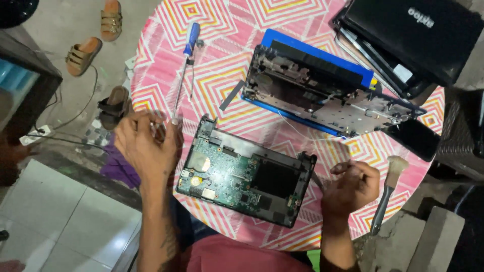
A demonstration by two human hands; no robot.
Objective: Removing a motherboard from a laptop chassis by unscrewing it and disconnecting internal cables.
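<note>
An opened small laptop base (275, 179) with a green circuit board (222, 174) lies on the pink patterned tablecloth (237, 30) in front of me. My left hand (143, 146) hovers at its left edge with the fingers bunched together, close to the tip of a long screwdriver (190, 40) with a blue and white handle. I cannot see anything between those fingers. My right hand (353, 186) rests at the base's right corner, curled around a thin grey tool (316, 181) that points toward the corner.
A stripped laptop shell with a blue frame (312, 85) lies behind the base. Black laptops (413, 35) are stacked at the far right, with a black phone (413, 138) and a brush (388, 191) nearby. Sandals (83, 53) lie on the floor at left.
</note>
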